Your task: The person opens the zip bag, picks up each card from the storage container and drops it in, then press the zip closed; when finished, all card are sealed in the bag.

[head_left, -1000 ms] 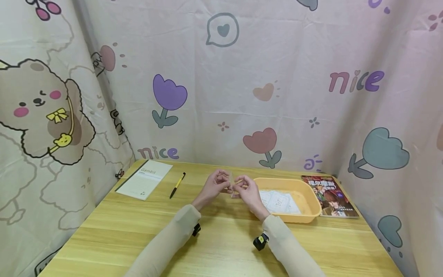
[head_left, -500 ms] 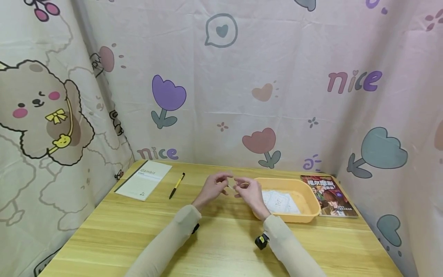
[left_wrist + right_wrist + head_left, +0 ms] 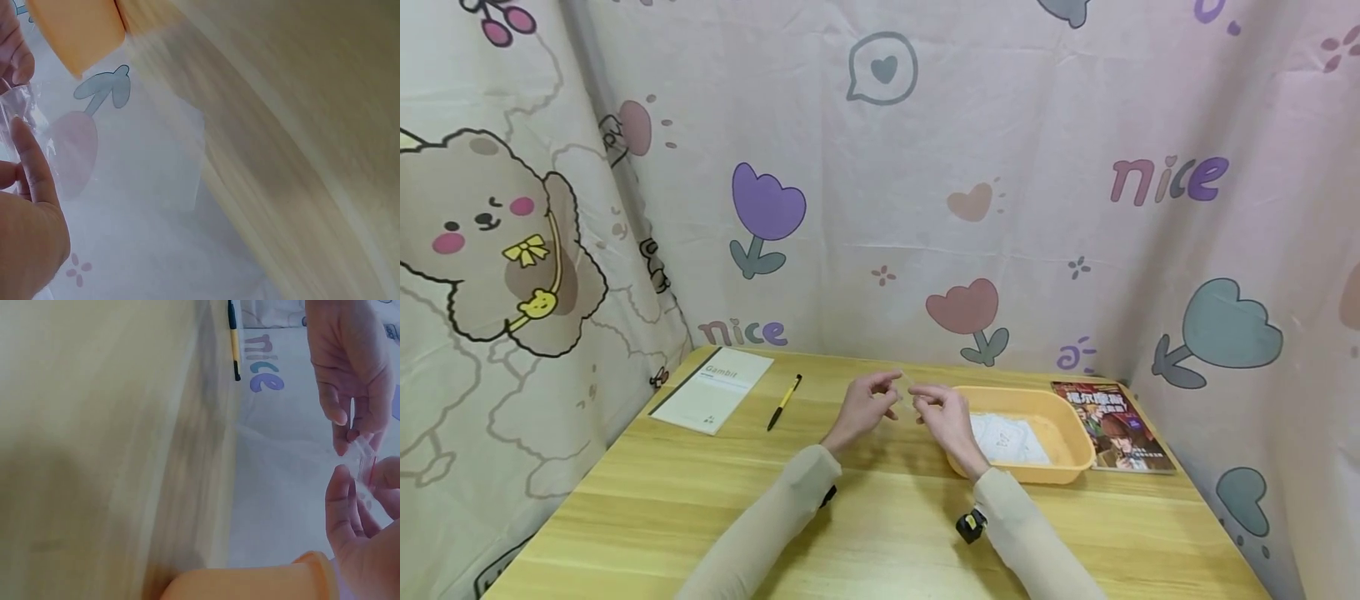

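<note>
Between the two hands is a small clear plastic zip bag (image 3: 364,464) with a thin red line along it, above the table's middle. In the head view it is a faint sliver; the left wrist view shows the crinkled bag (image 3: 26,109) at the left edge. My left hand (image 3: 863,406) pinches one side, its index finger extended along the film. From the other side my right hand (image 3: 946,415) pinches the bag with thumb and fingers. The bag's contents, if any, cannot be made out.
An orange basin (image 3: 1060,477) holding several white printed packets (image 3: 1003,439) stands right of the hands, close to the right forearm. A magazine (image 3: 1116,429) lies beyond it. On the left are a yellow-black pen (image 3: 785,402) and a white notebook (image 3: 711,390). A patterned curtain (image 3: 850,208) hangs behind.
The bag stood upright between the fingertips a second ago and now slants. The fingers of both hands have shifted on it and the fingertips are slightly farther apart.
</note>
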`<state>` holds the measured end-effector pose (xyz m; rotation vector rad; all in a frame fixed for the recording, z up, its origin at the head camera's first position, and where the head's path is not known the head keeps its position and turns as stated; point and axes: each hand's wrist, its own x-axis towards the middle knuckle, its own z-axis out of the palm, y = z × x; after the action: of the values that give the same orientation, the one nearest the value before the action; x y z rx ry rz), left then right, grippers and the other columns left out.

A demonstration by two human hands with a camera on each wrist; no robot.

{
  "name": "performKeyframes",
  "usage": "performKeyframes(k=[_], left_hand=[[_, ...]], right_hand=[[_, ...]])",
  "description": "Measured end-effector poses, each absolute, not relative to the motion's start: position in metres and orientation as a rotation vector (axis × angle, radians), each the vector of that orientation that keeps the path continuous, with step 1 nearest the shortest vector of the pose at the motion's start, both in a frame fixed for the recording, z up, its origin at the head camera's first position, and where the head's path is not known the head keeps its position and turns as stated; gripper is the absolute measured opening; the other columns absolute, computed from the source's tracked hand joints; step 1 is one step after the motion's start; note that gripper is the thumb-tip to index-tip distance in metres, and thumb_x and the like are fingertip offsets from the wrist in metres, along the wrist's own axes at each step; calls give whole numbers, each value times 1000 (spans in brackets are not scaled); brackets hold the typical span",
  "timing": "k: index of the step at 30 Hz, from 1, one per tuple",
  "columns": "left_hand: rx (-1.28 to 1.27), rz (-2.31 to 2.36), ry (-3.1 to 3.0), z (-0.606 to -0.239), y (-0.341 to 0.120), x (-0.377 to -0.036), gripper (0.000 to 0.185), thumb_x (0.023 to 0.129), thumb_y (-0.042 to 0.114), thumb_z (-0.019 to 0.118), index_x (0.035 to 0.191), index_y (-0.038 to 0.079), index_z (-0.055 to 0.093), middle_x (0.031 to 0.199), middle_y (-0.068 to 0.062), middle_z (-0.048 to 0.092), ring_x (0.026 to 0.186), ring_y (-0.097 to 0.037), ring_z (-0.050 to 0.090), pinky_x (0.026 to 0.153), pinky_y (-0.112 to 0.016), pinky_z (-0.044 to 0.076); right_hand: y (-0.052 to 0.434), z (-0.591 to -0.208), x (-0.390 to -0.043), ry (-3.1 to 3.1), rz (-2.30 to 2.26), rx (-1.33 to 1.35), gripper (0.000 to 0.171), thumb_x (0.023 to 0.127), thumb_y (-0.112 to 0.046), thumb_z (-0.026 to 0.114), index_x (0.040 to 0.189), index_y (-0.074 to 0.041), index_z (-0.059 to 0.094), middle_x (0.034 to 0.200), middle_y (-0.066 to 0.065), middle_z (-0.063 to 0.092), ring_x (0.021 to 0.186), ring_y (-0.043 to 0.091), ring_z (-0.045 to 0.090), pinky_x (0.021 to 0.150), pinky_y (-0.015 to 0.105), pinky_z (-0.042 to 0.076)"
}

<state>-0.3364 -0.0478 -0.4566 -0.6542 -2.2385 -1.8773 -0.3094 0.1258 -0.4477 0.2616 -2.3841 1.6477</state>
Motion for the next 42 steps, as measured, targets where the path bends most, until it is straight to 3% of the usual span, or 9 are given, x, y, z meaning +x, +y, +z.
performKeyframes(k=[4, 10, 13, 17, 22, 27, 35, 38, 42], left_hand=[[-658, -1884, -2233, -456, -47, -335, 40, 91, -3, 57, 131, -1, 60, 90, -18, 65, 82, -24, 68, 58, -33, 64], [-618, -1923, -2215, -453, -48, -335, 41, 90, -5, 56, 131, -4, 58, 89, -19, 64, 88, -37, 68, 59, -40, 64], [-608, -1875, -2232, -451, -50, -334, 40, 89, -5, 57, 129, -2, 61, 88, -17, 65, 81, -29, 68, 56, -39, 64], [-619, -1613, -2321, -445, -54, -332, 36, 86, 0, 62, 122, 4, 67, 79, -6, 60, 70, -12, 58, 51, -25, 56], [-592, -1339, -2432, -438, -60, -330, 17, 87, 15, 70, 104, 17, 74, 92, -3, 48, 73, -20, 46, 60, -23, 40], [-649, -1280, -2448, -435, -63, -331, 13, 93, 28, 68, 91, 16, 75, 111, -4, 54, 81, -24, 54, 64, -26, 47], [-741, -1321, -2440, -434, -69, -333, 19, 93, 29, 69, 83, 12, 74, 94, 2, 67, 82, -11, 63, 69, -25, 59], [-777, -1359, -2452, -434, -69, -333, 19, 92, 29, 70, 84, 12, 74, 96, 2, 67, 78, -17, 66, 64, -24, 58], [-803, -1475, -2480, -433, -69, -333, 15, 93, 26, 69, 94, 13, 75, 103, -5, 70, 68, -29, 69, 46, -20, 50]], right_hand=[[130, -451, -305, -2380, 1702, 314, 31, 92, -21, 69, 121, -9, 70, 112, 10, 71, 85, 35, 70, 71, 32, 62], [135, -455, -303, -2421, 1539, 480, 35, 86, -21, 76, 118, -6, 71, 120, 5, 68, 99, 18, 67, 82, 25, 61], [139, -456, -304, -2429, 1459, 547, 22, 88, -17, 74, 106, -6, 75, 117, 3, 69, 96, 15, 67, 79, 23, 61], [144, -454, -309, -2416, 1392, 675, 13, 88, -13, 73, 99, -6, 76, 118, 7, 69, 94, 19, 69, 74, 21, 61], [154, -451, -314, -2418, 1283, 831, 13, 90, -10, 70, 100, -4, 76, 118, 11, 68, 93, 20, 68, 68, 20, 60], [162, -449, -315, -2408, 1191, 889, 12, 91, -9, 68, 100, -9, 76, 112, 7, 70, 90, 18, 67, 64, 19, 57], [164, -447, -318, -2323, 1196, 847, 14, 94, -4, 63, 100, -5, 76, 105, 7, 72, 74, 13, 66, 59, 21, 60], [164, -447, -318, -2289, 1191, 808, 14, 93, -2, 64, 98, -6, 77, 102, 8, 72, 71, 7, 65, 58, 20, 60], [164, -447, -319, -2255, 1155, 823, 15, 91, 1, 65, 96, -6, 77, 101, 8, 73, 71, 8, 66, 58, 19, 60]])
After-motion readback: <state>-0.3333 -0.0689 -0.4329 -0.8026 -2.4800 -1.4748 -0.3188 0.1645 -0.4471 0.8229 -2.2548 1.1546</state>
